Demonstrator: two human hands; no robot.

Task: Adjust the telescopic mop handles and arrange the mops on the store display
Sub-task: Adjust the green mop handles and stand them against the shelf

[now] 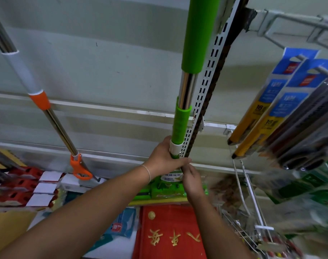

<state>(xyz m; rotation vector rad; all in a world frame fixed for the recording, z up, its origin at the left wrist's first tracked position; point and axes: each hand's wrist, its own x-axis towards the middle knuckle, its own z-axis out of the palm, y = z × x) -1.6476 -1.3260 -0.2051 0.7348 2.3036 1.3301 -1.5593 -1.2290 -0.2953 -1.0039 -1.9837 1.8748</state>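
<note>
Pale slatted store wall (103, 62) backs the green mop (180, 126), which stands upright beside a slotted upright rail (208, 86). Left hand (165, 157) grips its locking collar; right hand (192, 179) holds the pole just below. If the collar loosens, the chrome tube may slide down and pinch fingers.

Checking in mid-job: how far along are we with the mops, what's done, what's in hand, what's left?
Looks done: the orange mop already leans against the wall at left, no hand on it. In hand: the green mop stands upright, left hand gripping just below its green locking collar, right hand holding the pole lower down. Left: finishing the length adjustment and placing the green mop on the display.
</note>
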